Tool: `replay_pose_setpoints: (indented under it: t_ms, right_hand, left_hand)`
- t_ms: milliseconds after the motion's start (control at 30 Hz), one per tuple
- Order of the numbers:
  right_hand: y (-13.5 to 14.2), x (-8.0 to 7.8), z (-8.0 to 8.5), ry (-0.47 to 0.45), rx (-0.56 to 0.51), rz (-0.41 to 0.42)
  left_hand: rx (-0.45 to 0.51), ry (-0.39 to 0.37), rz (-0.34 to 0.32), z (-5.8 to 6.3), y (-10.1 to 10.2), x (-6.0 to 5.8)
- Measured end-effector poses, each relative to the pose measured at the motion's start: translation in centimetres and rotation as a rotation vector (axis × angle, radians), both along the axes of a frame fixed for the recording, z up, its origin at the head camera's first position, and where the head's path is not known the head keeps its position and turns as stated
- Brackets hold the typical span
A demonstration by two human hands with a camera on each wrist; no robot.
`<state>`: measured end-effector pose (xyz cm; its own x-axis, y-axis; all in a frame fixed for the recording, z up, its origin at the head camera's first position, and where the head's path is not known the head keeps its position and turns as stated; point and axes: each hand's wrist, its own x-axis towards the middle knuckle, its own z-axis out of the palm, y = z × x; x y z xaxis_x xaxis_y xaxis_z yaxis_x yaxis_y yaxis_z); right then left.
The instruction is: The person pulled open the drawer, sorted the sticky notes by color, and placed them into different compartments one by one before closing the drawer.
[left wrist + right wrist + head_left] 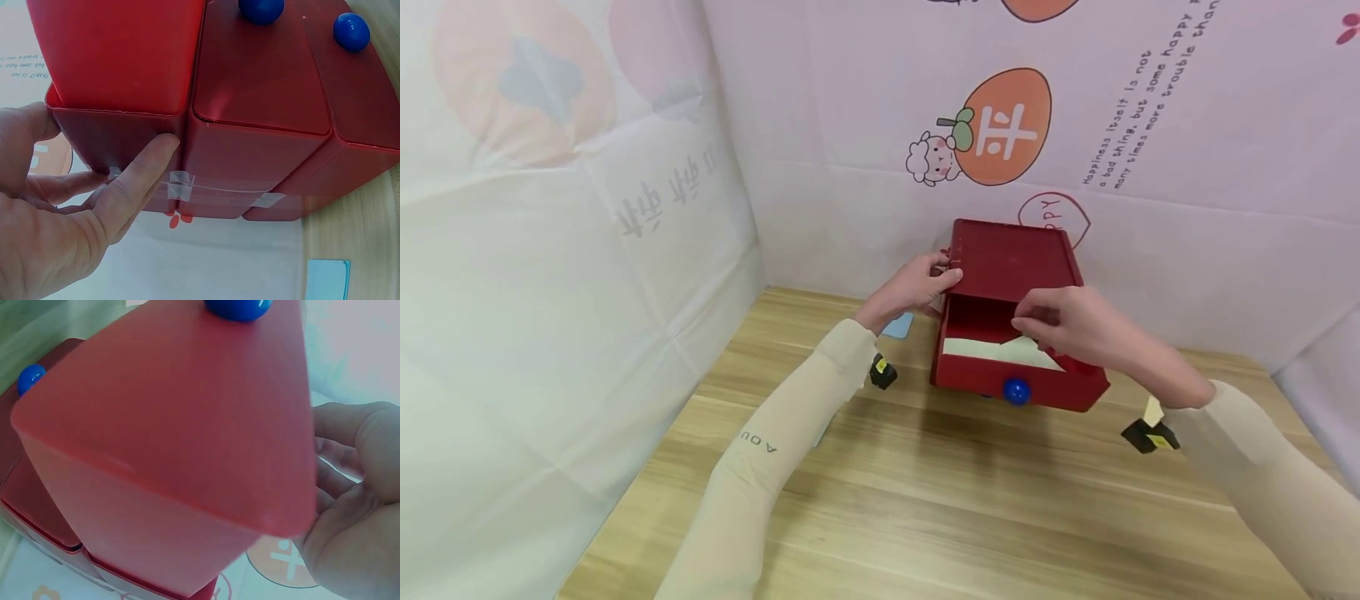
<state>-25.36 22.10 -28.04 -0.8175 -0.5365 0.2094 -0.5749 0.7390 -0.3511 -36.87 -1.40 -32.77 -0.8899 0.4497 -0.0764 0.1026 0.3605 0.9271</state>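
A red chest of drawers (1011,258) stands against the back of the table, its top drawer (985,377) pulled out. My left hand (913,287) grips the chest's upper left edge, thumb over the top, other fingers on the side wall (231,156). My right hand (1063,321) hovers over the open drawer with its fingers curled. Pale paper (973,348) lies in that drawer, and a piece of it rises under the right hand. Whether the fingertips pinch it cannot be made out. In the right wrist view, the drawer front (175,406) hides the right fingertips.
Blue knobs, one on the open drawer (1017,392) and others on the lower drawers (352,32), stick out. A light blue note pad (897,326) lies left of the chest. Printed cloth (865,200) hangs behind the wooden table (940,508).
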Motion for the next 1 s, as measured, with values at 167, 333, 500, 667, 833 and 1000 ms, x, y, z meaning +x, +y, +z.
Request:
replay_pose_setpoints:
  t_ms: [167,333,500,667,833,1000]
  right_hand:
    - [0.3,1.2,-0.2,0.088,-0.025,-0.014]
    - [0.4,2.3,-0.5,0.199,-0.068,0.006]
    - [0.6,3.6,-0.6,0.286,-0.097,0.024]
    - [0.6,4.7,-1.3,0.346,-0.115,0.063]
    - [0.2,5.6,-2.3,0.491,-0.115,0.111]
    - [-0.2,6.6,-3.0,0.68,-0.055,0.108]
  left_hand:
    - [0.018,-0.016,0.003,0.0,0.0,0.0]
    - [0.026,-0.021,-0.001,-0.1,0.0,0.1]
    - [0.032,-0.021,-0.006,-0.2,0.1,0.1]
    - [0.03,-0.026,0.005,-0.1,0.1,0.0]
    - [0.027,-0.026,0.005,0.0,0.2,0.1]
    - [0.017,-0.027,0.007,0.0,0.2,0.1]
